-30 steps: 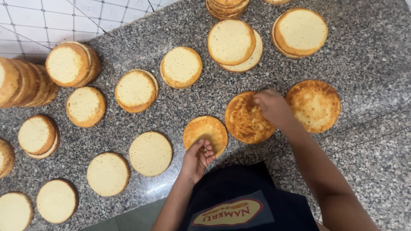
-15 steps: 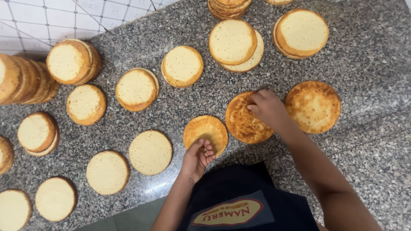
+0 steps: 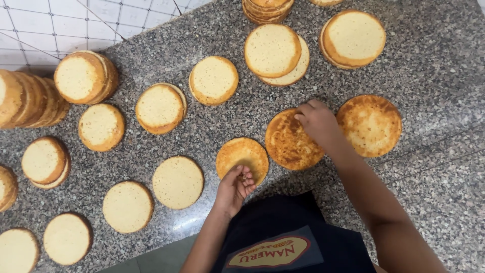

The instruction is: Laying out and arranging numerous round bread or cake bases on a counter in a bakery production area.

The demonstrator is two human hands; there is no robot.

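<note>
At the far left of the speckled granite surface (image 3: 434, 65), a row of round sponge cake layers (image 3: 30, 101) leans on edge, one against the next, beside a small stack (image 3: 86, 77) lying flat. Below these, pale single layers and pairs are spread out apart from one another down to the near edge, among them one pale layer (image 3: 178, 182) just left of the person's left hand.

The left hand (image 3: 235, 188) sits at the near edge of a small browned cake layer (image 3: 242, 159) that lies flat on the surface. Its fingers are curled inward with the tips touching the layer's rim; the grip is loosely closed, pinching at the edge rather than wrapped round it, and I cannot tell whether the layer is lifted at all.

Just right of it lies a larger browned cake layer (image 3: 289, 140), also flat. The right hand (image 3: 318, 124) rests on its upper right part, fingers bent and fingertips pressing on the top crust near the rim; this grip is half closed on the layer's edge.

Further right, close to that hand but not touching it, is another browned layer (image 3: 370, 125). Behind, toward the far side, are a pale pair overlapped (image 3: 275, 53), a two-layer stack (image 3: 353, 39) and a taller stack (image 3: 267, 9) cut by the top border.

A dark apron (image 3: 283, 237) with an oval badge shows at the bottom.
</note>
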